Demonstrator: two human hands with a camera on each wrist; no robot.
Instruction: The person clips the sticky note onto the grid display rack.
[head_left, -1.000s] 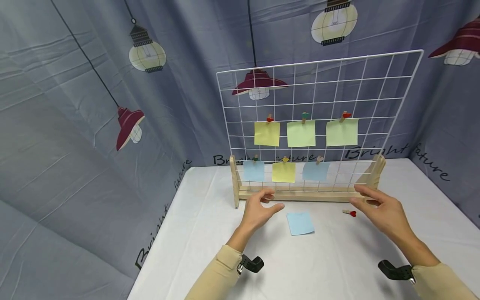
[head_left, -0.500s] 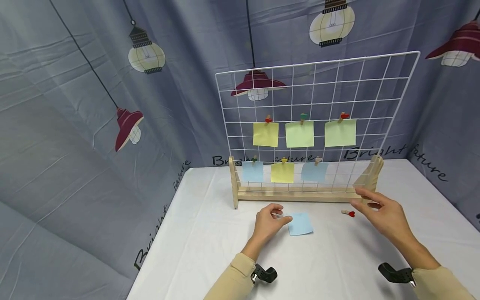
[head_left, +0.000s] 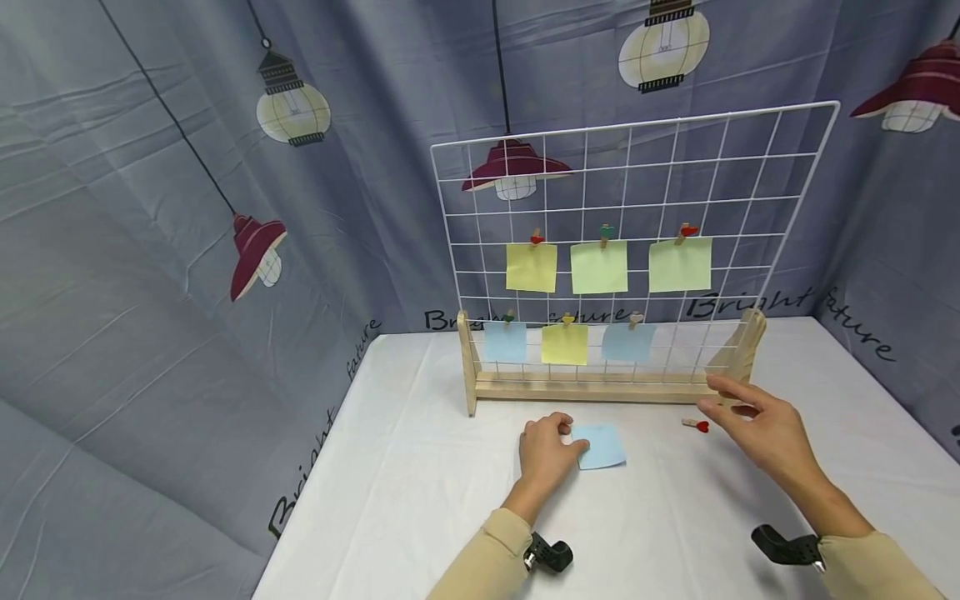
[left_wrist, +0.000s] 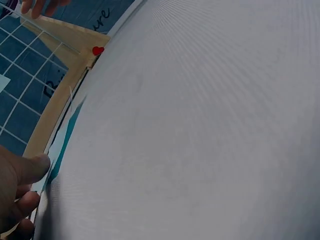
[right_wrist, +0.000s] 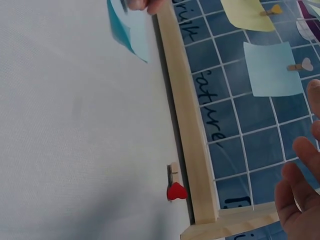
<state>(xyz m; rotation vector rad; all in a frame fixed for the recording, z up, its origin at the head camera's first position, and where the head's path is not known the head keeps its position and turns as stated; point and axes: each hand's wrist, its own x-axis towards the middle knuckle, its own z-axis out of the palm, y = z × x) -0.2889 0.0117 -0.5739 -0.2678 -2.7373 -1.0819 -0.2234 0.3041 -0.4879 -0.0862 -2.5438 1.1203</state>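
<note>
A blue sticky note (head_left: 602, 447) lies on the white table before the rack, one edge curling up. My left hand (head_left: 549, 454) is at its left edge; in the left wrist view the thumb (left_wrist: 36, 167) and curled fingers pinch that edge. To the right, a small wooden clothespin with a red heart (head_left: 696, 425) lies on the table. My right hand (head_left: 765, 429) hovers to the right of the clothespin, thumb and fingers apart, holding nothing. In the right wrist view, its loosely bent fingers (right_wrist: 297, 187) show in front of the rack.
A white wire grid rack (head_left: 637, 208) on a wooden base (head_left: 592, 388) stands at the back. Heart clothespins hold two rows of notes on it, such as a yellow note (head_left: 531, 267) above and a blue one (head_left: 628, 342) below. A patterned curtain (head_left: 360, 208) hangs behind.
My left hand has moved right and slightly down from in front of the rack's left end to the blue sticky note, its fingers drawing together. My right hand has stayed nearly still.
</note>
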